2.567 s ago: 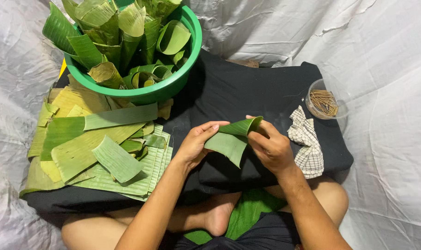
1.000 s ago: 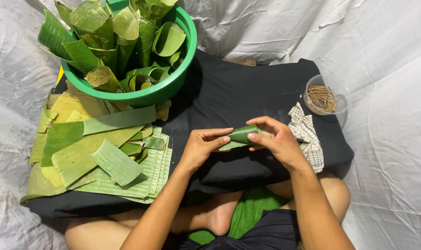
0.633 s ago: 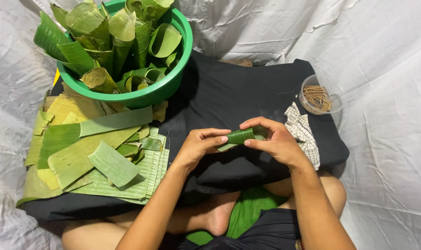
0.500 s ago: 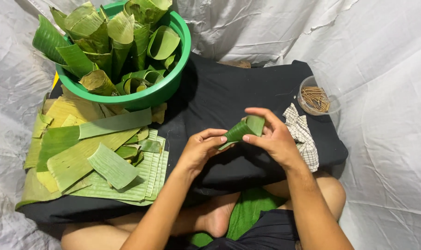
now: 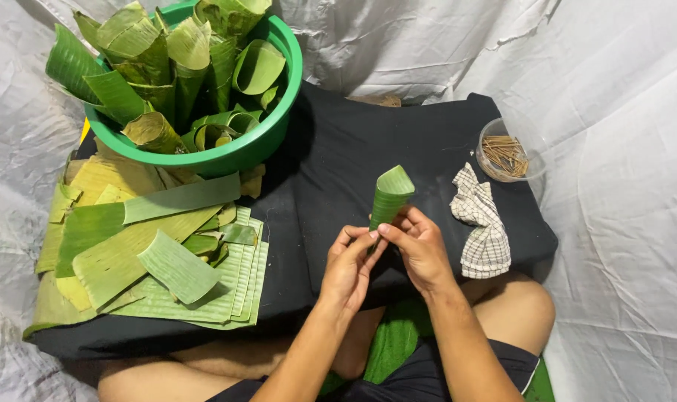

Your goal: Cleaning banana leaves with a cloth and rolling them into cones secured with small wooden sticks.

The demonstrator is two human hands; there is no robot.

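Observation:
A banana leaf strip rolled into a cone (image 5: 389,196) stands upright above the black cloth (image 5: 331,156). Its lower end is pinched between both hands. My right hand (image 5: 420,246) wraps the base from the right. My left hand (image 5: 351,262) presses the base from the left with its fingertips. The cone's open mouth points up and away from me.
A green basin (image 5: 271,138) full of rolled leaf cones sits at the far left. Flat cut leaf strips (image 5: 152,246) are stacked at the left. A checked cloth (image 5: 481,223) and a clear cup of thin wooden sticks (image 5: 504,152) lie to the right. White sheeting surrounds everything.
The flat leaf piece was rolled between both hands into a tight roll, then turned upright as a cone. Both hands stayed over the middle of the cloth.

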